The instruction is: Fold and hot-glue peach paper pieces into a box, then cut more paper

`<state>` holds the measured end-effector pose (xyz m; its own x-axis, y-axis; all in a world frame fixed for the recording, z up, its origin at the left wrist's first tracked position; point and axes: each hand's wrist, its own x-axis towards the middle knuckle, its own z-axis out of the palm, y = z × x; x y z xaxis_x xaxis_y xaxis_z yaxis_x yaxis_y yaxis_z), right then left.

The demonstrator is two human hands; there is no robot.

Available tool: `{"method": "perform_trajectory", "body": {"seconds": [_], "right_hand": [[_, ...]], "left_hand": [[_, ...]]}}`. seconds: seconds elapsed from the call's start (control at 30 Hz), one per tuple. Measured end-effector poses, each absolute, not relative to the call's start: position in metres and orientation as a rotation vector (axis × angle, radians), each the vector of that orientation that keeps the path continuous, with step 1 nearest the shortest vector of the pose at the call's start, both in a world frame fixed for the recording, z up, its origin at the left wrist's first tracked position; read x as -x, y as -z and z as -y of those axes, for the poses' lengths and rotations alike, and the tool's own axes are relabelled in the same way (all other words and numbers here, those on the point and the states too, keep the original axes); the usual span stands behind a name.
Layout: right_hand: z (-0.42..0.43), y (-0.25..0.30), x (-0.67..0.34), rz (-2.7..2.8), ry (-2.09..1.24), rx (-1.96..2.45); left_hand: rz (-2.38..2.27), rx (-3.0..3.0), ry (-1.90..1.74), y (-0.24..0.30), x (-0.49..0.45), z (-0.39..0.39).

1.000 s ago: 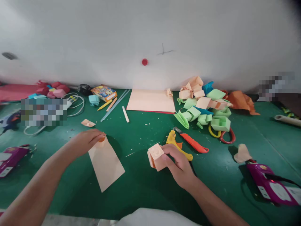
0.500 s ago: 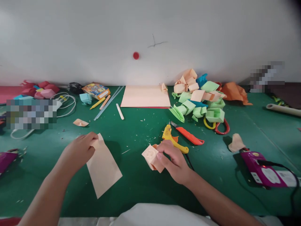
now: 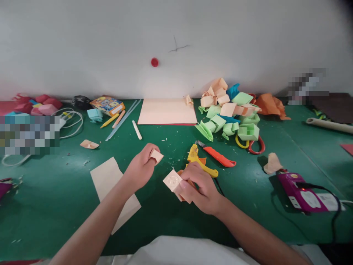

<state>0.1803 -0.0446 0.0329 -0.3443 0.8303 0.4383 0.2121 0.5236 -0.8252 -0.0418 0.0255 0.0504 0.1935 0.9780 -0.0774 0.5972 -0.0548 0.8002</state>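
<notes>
Between the fingers of my left hand (image 3: 142, 163) is a small peach paper square (image 3: 157, 156), held above the table. My right hand (image 3: 201, 187) grips a folded peach paper piece (image 3: 176, 184); its square top face carries a shiny, clear smear that looks like glue. A short gap separates the two pieces. Under my left forearm lies a peach paper sheet (image 3: 106, 175), partly covered by the arm. Just beyond my right hand rest a yellow glue gun (image 3: 193, 154) and a red utility knife (image 3: 220, 157).
A heap of folded green and peach paper (image 3: 226, 114) sits at the back right, with scissors (image 3: 257, 145) beside it. A purple power box (image 3: 302, 191) with a black cord stands at right. Peach sheets (image 3: 167, 111), a white stick (image 3: 137, 130) and a colourful box (image 3: 108, 106) lie farther back.
My left hand has left the paper sheet and moved right, now carrying the small paper square close to the folded piece. My right hand stays nearly in place; the view has shifted slightly.
</notes>
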Motion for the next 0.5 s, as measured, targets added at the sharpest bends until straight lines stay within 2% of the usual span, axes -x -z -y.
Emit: {"method": "perform_trajectory", "body": {"seconds": [0.33,0.5], "right_hand": [[0.041,-0.031,-0.181,1.847,-0.534,1.031],[0.039,-0.031,-0.183,1.849,-0.505,1.042]], "left_hand": [[-1.078,-1.392,-0.682,-0.044,0.019,-0.020],[-0.997,-1.386,-0.610,-0.046,0.029,-0.019]]}}
